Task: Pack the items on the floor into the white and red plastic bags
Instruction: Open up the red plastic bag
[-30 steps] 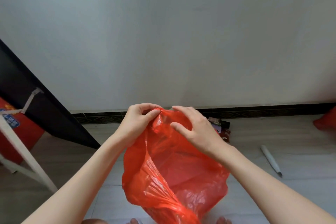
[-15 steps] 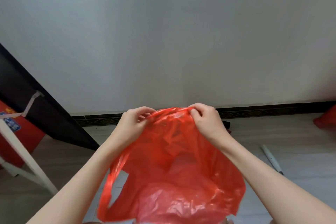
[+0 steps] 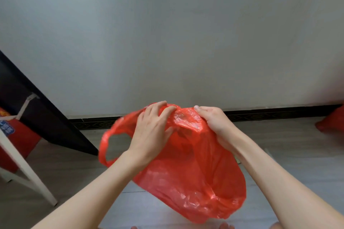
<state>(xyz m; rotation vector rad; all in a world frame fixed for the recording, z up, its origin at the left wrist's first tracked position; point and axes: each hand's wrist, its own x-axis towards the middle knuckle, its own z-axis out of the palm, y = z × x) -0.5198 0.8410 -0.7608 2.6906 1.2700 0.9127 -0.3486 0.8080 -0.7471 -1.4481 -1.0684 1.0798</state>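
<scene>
I hold a red plastic bag [image 3: 195, 169] up in front of me, above the floor. My left hand [image 3: 152, 132] grips the bag's top edge at the left, fingers curled over the plastic. The top edge at the right is pinched in my right hand [image 3: 214, 122]. One loop handle of the bag hangs free to the left of my left wrist. The bag's body sags down and to the right. It hides the floor behind it, and no white bag shows.
A dark slanted panel [image 3: 37, 117] and a white frame leg [image 3: 24, 169] stand at the left, with a red object [image 3: 20, 141] behind them. Another red thing [image 3: 333, 121] lies at the right edge. A dark skirting board [image 3: 270, 113] runs along the pale wall.
The bag's mouth went from bunched to spread wide, then swung right. My left hand has shifted right along the top edge, and one handle now hangs free at the left.
</scene>
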